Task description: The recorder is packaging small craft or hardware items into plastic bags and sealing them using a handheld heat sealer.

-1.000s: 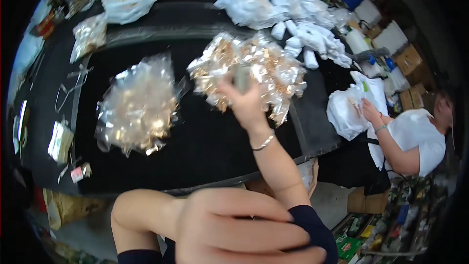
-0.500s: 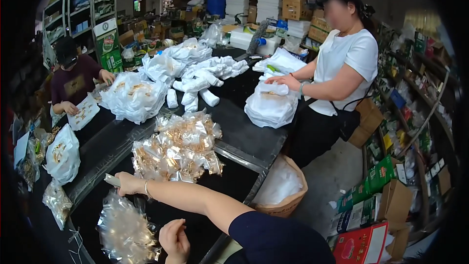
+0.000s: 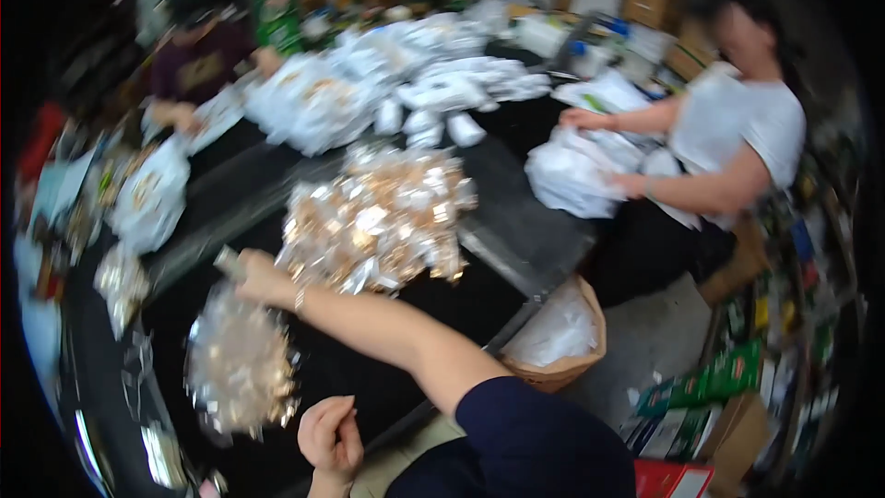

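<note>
My right hand (image 3: 263, 279), with a bracelet at the wrist, reaches far across the black table and grips a small pale block-shaped object (image 3: 229, 263) whose kind I cannot make out. Just below that hand lies a heap of clear plastic packets (image 3: 241, 360) with gold-coloured contents. A larger pile of similar packets (image 3: 378, 217) spreads beyond my right forearm. My left hand (image 3: 332, 435) hovers near the table's front edge, fingers curled in and no object visible in them. Motion blur softens the whole picture.
A co-worker (image 3: 737, 120) at the right handles a white plastic bag (image 3: 572, 171). Another person (image 3: 198, 60) works at far left. White bags (image 3: 318, 101) cover the table's far side. An open brown sack (image 3: 553, 337) stands by the right edge; boxes (image 3: 705, 378) crowd the floor.
The view has swung, shifting the far scene rightward. The co-worker's hands at the right have moved apart on the white bag. My right hand keeps its grip; my left stays curled.
</note>
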`<state>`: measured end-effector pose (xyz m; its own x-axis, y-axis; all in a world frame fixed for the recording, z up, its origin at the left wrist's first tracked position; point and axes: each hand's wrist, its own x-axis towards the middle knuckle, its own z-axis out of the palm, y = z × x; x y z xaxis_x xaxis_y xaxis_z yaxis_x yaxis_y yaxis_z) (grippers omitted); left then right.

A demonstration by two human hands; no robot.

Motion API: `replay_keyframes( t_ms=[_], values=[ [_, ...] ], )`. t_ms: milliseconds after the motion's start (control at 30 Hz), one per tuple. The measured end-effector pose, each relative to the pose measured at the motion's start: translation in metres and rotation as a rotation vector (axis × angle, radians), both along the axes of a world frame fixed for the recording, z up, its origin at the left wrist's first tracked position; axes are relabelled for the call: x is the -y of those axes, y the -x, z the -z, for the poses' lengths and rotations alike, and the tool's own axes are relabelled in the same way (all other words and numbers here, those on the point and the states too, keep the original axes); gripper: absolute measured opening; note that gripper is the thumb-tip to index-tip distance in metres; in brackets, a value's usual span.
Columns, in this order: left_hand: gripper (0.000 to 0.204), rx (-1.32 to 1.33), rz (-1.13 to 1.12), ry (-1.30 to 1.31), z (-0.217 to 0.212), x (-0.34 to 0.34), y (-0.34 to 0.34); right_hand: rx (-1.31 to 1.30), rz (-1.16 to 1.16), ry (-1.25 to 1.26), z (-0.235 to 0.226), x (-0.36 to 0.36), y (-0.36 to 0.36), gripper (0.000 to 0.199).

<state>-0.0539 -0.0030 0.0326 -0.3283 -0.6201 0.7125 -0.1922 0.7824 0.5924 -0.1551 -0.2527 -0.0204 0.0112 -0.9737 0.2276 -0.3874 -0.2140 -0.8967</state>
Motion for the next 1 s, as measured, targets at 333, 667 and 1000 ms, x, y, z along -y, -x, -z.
replay_keyframes(
  t_ms=[333,667,1000],
  values=[
    [0.032,-0.136,-0.299,-0.468,0.014,-0.014,-0.020,0.119,-0.209,0.153,-0.099,-0.126,0.073,0.016],
    [0.057,-0.224,-0.071,-0.817,0.039,0.008,0.017,0.255,-0.171,-0.254,-0.042,-0.224,0.113,0.019],
    [0.015,-0.543,0.042,-1.059,0.052,0.007,0.027,0.418,0.070,-0.197,-0.019,-0.249,0.115,0.022]
  ],
)
